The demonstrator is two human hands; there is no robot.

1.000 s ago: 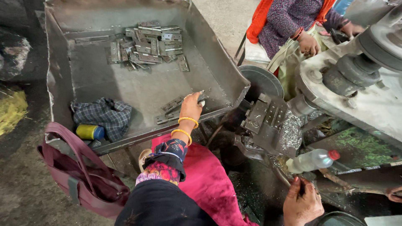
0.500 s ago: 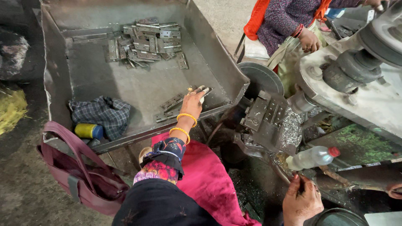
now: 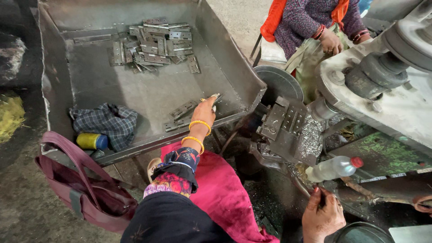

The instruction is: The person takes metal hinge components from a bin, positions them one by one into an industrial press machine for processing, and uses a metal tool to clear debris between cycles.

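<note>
Hinges [image 3: 182, 116] by left hand [image 3: 204, 110] (cloth [image 3: 105, 122] nr tray [image 3: 148, 92])

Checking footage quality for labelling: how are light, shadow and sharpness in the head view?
Head view: soft even daylight, no harsh glare; metal tray and hinge pile sharp; left hand slightly soft; deep shadow under the machine near the right hand.

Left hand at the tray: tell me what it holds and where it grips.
The left hand pinches a small metal hinge piece by its near end, over the metal tray.
</note>
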